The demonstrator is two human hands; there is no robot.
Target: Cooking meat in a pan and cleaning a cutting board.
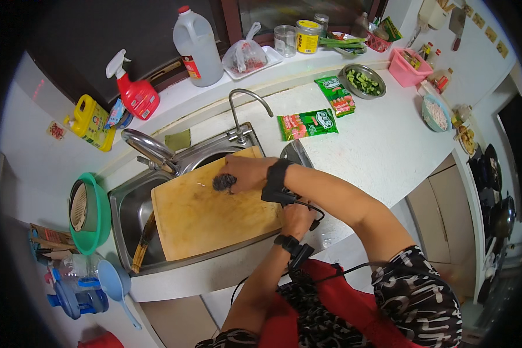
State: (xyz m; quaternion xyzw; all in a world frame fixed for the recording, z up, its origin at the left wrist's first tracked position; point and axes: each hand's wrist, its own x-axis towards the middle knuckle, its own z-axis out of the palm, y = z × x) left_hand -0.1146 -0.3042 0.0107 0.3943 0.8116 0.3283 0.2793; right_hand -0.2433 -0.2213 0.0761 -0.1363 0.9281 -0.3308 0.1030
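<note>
A wooden cutting board (213, 226) lies slantwise across the double steel sink (132, 206). On its surface, my right hand (249, 172) grips a dark metal scouring pad (224, 182). My left hand (299, 216) is by the board's right edge, beneath my right forearm. Its fingers are mostly hidden by the wrist strap and device, so their grip does not show. A grey metal blade (296, 152), partly hidden by my right wrist, lies on the counter just right of the board.
Behind the sink rise a curved faucet (150, 145) and a thinner tap (250, 102). A bamboo brush (143, 243) rests in the left basin. Green packets (308, 124) and a bowl of cut cucumber (363, 81) stand on the counter. A green basin (98, 217) and blue ladle (114, 278) are left.
</note>
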